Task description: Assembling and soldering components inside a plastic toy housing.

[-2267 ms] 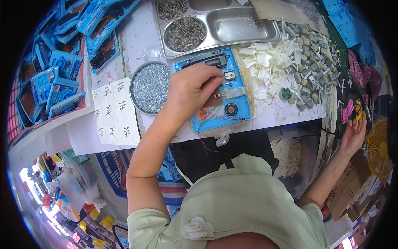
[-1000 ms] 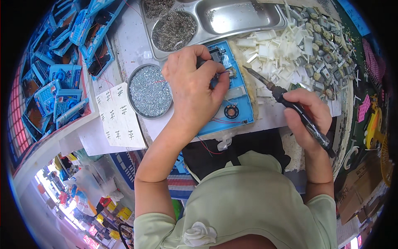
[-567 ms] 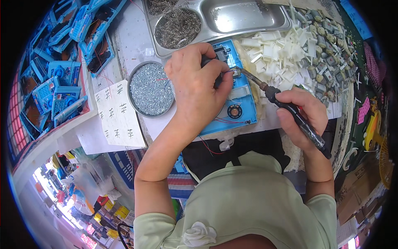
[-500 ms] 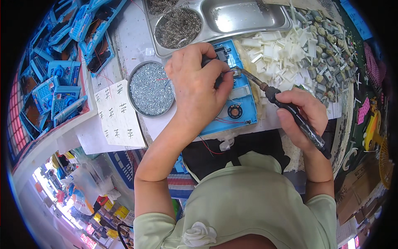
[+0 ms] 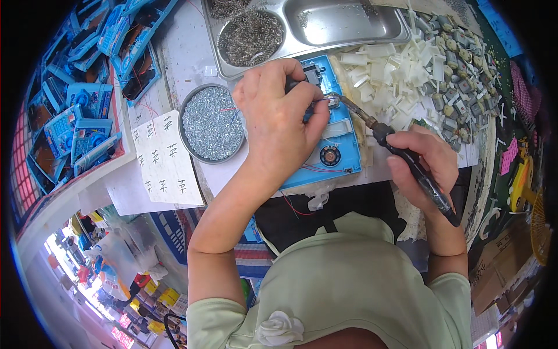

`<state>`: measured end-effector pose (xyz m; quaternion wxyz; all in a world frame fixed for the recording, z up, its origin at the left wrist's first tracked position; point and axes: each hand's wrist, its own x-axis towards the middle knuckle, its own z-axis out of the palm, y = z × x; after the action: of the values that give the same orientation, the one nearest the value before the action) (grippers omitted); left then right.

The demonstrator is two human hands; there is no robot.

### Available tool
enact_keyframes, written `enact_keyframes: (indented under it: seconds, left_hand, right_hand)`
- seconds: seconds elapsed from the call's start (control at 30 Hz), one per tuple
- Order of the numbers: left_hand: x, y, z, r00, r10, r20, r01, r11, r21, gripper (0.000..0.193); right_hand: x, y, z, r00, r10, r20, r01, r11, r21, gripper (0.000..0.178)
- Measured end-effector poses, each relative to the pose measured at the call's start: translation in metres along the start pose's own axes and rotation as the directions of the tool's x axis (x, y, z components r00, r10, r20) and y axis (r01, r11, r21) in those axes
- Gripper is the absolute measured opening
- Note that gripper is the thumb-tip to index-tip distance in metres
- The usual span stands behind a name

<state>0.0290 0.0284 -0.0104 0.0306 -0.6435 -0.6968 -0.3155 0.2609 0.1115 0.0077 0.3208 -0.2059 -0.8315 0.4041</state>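
Note:
My right hand (image 5: pixel 427 166) grips the black handle of a soldering iron (image 5: pixel 416 168). Its metal tip reaches left to a small metal part (image 5: pixel 332 100) on the blue plastic casing (image 5: pixel 340 135). My left hand (image 5: pixel 280 116) is closed over the casing's left side, thumb and fingers pinched close to the iron's tip. A dark object shows partly between those fingers, but I cannot make out what it is. A round black speaker (image 5: pixel 330 155) sits in the casing's near part, with thin red wires beside it.
Left of my left hand stands a round tin of small screws (image 5: pixel 213 125), beside a handwritten paper sheet (image 5: pixel 167 160). A metal tray (image 5: pixel 349 23) with springs lies behind. White plastic pieces (image 5: pixel 381 75) and small motors (image 5: pixel 459 87) are heaped right; blue casings (image 5: pixel 87 104) fill the far left.
The hands stay nearly in place. The handle end of the soldering iron has shifted very slightly left, while its tip remains at the metal part.

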Motion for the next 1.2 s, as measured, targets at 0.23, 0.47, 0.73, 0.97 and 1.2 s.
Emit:
enact_keyframes:
  seconds: [0.23,0.47,0.73,0.97,1.2]
  left_hand:
    - [0.0,0.0,0.001,1.0,0.0,0.001,0.0,1.0,-0.001,0.013]
    - [0.0,0.001,-0.001,1.0,-0.005,0.021,0.005,1.0,0.013,0.014]
    - [0.0,0.001,-0.002,0.999,-0.005,0.033,0.005,1.0,0.008,0.014]
    - [0.0,0.0,-0.002,1.0,0.002,0.027,-0.003,1.0,0.006,0.014]
    - [-0.001,0.001,0.001,0.999,-0.036,0.024,0.037,0.999,-0.008,0.013]
  right_hand:
    - [-0.001,0.001,0.001,0.999,-0.016,-0.034,0.017,1.0,0.023,0.024]
    - [0.002,-0.002,-0.001,1.0,-0.011,-0.003,0.011,1.0,-0.013,0.025]
    - [0.002,0.0,0.001,1.0,-0.011,-0.002,0.012,1.0,0.005,0.024]
    - [0.002,-0.001,-0.004,1.0,-0.006,-0.025,0.006,1.0,0.001,0.024]
    - [0.002,-0.002,-0.009,1.0,-0.012,-0.028,0.012,1.0,-0.009,0.024]
